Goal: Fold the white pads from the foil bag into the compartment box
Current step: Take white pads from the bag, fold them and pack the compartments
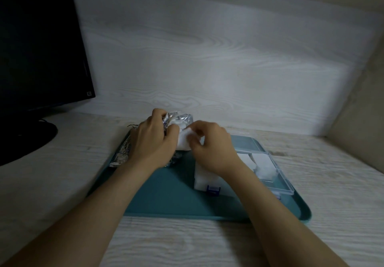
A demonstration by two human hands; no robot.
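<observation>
1. Head view: the crinkled silver foil bag [179, 119] is gripped by the curled fingers of the left hand [152, 142] at the far-left part of the teal plastic tray [166, 196].
2. A soft white pad [184, 142] is pinched by the right hand [209, 144], just beside the bag.
3. The clear plastic compartment box [287, 184] is seen on the tray's right side; 1 second white pad [265, 170] lies in a compartment.

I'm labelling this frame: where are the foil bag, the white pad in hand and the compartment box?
foil bag [180, 117], head view, crinkled silver top.
white pad [183, 143], head view, flat middle.
compartment box [202, 180], head view, near left wall.
</observation>
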